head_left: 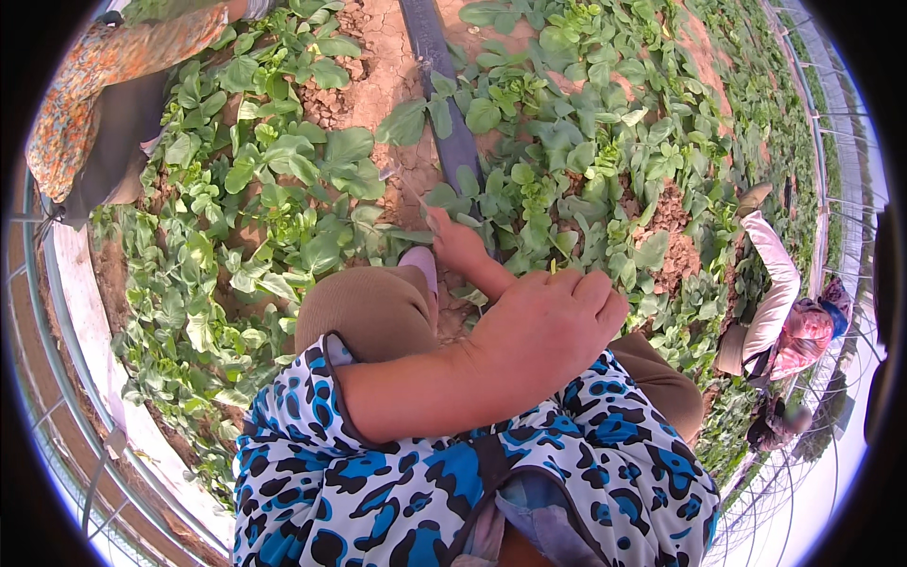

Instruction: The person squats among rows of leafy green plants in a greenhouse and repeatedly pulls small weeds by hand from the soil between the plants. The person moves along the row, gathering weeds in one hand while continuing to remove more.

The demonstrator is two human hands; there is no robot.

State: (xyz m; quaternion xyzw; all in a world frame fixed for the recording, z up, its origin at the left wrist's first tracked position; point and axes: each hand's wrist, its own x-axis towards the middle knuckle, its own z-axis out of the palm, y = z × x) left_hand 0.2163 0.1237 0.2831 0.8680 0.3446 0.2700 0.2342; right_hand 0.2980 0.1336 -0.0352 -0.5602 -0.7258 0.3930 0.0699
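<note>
Weeding, seemingly: a thin tool (pixel 416 197) is gripped in the right hand (pixel 459 248), near the left edge of the dirt path (pixel 376 76). The left hand (pixel 548 319) is curled, grip can't be told. Leaves (pixel 291 159) should probably be dodged next.

Everything is carried by a bed of dry, reddish-brown soil (pixel 371 57), whose bare surface is cracked along the middle and broken into clods (pixel 671 238) on the right. It is crossed lengthwise by a dark hose (pixel 431 47), partly overlapped by leaves. On both sides the ground is thickly covered by broad-leaved green plants (pixel 288 156). Along the left edge the bed is bordered by a white strip (pixel 94 326).
</note>
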